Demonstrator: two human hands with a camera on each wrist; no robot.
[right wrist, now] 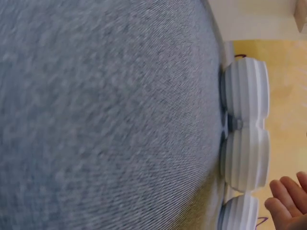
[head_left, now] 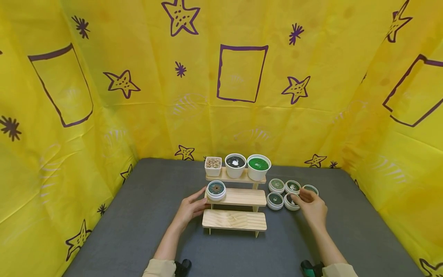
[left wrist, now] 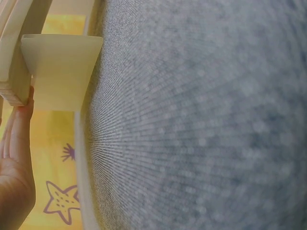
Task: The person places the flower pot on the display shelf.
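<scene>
My left hand (head_left: 188, 209) is at the left end of the middle step of a wooden tiered stand (head_left: 247, 197). Its fingers look fairly straight and touch the step's end, beside a round white pot with a teal and brown top (head_left: 216, 188). In the left wrist view, a fingertip meets the edge of the wooden board (left wrist: 17, 91). My right hand (head_left: 314, 209) hovers by several small white ribbed pots with green or dark tops (head_left: 275, 200), partly covering the rightmost ones. In the right wrist view its loosely bent fingers (right wrist: 283, 196) appear apart from the ribbed pots (right wrist: 244, 158).
On the stand's top step are a square white pot of pebbles (head_left: 213, 166), a white cup with a dark top (head_left: 235, 165) and one with a green top (head_left: 258, 167). The lowest step (head_left: 235, 220) is bare wood. Yellow patterned cloth (head_left: 155, 115) surrounds the grey tabletop (head_left: 138, 231).
</scene>
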